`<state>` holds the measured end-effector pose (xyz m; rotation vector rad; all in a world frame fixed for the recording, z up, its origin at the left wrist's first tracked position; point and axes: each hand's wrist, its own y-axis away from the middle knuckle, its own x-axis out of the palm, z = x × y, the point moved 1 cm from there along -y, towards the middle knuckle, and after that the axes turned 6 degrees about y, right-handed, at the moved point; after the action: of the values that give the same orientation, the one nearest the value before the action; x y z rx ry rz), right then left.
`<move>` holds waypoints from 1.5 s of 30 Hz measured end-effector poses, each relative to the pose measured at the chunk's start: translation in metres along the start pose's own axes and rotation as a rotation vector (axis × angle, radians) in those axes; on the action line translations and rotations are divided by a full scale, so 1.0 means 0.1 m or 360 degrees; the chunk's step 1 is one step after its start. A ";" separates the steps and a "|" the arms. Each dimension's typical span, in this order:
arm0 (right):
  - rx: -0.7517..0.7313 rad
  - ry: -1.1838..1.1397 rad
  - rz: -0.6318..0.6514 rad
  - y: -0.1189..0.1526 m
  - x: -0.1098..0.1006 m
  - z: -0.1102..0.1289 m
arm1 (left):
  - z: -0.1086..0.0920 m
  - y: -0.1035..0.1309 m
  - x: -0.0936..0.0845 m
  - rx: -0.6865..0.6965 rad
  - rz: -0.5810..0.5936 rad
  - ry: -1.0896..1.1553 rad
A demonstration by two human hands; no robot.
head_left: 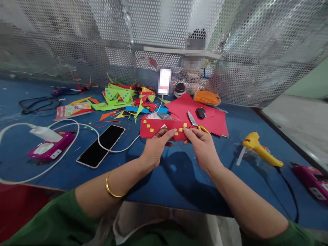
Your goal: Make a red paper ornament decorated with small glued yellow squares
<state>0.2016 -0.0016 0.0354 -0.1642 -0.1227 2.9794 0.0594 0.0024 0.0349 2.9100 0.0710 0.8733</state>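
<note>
A red paper strip (153,125) with small yellow squares stuck along it is held up above the table, between my two hands. My left hand (156,147) pinches its lower middle, thumb in front and fingers mostly behind. At the strip's right end, my right hand (201,143) grips the edge between thumb and fingers. Just behind my right hand lie scissors (192,119) with yellow handles, partly hidden by the hand. Red paper sheets (215,119) lie under and beyond the scissors, with a black key fob (201,112) on top.
Green paper pieces with blue squares (118,94) and colored scraps pile up at the back. A phone (101,146) with a white cable across it lies left, near a purple extension socket (51,147). A yellow glue gun (262,148) stands right. A lit phone (164,81) leans against the perforated metal screen.
</note>
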 end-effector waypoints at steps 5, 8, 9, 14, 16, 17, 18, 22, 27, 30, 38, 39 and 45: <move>-0.0371 0.0484 0.0052 0.04 -0.03 0.03 | -0.01 0.00 0.01 -0.0100 -0.0010 0.0066; -0.0632 0.0713 -0.0014 0.06 -0.06 0.05 | 0.00 -0.01 0.02 -0.0114 -0.0033 0.0069; -0.0707 0.0773 -0.0086 0.07 -0.07 0.06 | 0.00 -0.01 0.02 -0.0114 -0.0065 0.0069; -0.1208 0.1004 -0.0511 0.09 -0.12 0.10 | 0.02 -0.03 0.00 -0.0120 -0.0154 0.0111; -0.1384 0.1166 -0.0518 0.10 -0.11 0.09 | 0.02 -0.02 0.00 -0.0127 -0.0120 0.0119; -0.1436 0.1254 -0.0510 0.10 -0.11 0.08 | 0.02 -0.02 0.00 -0.0131 -0.0094 0.0116; -0.1473 0.1332 -0.0508 0.10 -0.10 0.07 | 0.02 -0.01 0.00 -0.0131 -0.0070 0.0111; -0.1531 0.1454 -0.0494 0.09 -0.09 0.04 | 0.03 0.01 0.01 -0.0131 0.0008 0.0110; -0.1480 0.1450 -0.0411 0.07 -0.09 0.05 | 0.03 0.02 0.01 -0.0156 0.0067 0.0091; -0.1346 0.1254 -0.0285 0.07 -0.10 0.08 | 0.02 0.01 0.01 -0.0154 0.0031 0.0072; -0.1391 0.1016 -0.0352 0.12 -0.11 0.12 | 0.03 -0.03 -0.01 -0.0163 -0.0094 0.0084; -0.1488 0.1126 -0.0356 0.12 -0.10 0.11 | 0.03 -0.03 -0.01 -0.0164 -0.0093 0.0081; -0.1691 0.1417 -0.0369 0.11 -0.07 0.06 | 0.03 0.00 -0.01 -0.0195 -0.0032 0.0082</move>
<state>0.2059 -0.0138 0.0413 -1.3822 -1.4074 2.0289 0.0606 0.0024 0.0315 2.7695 0.0493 0.9154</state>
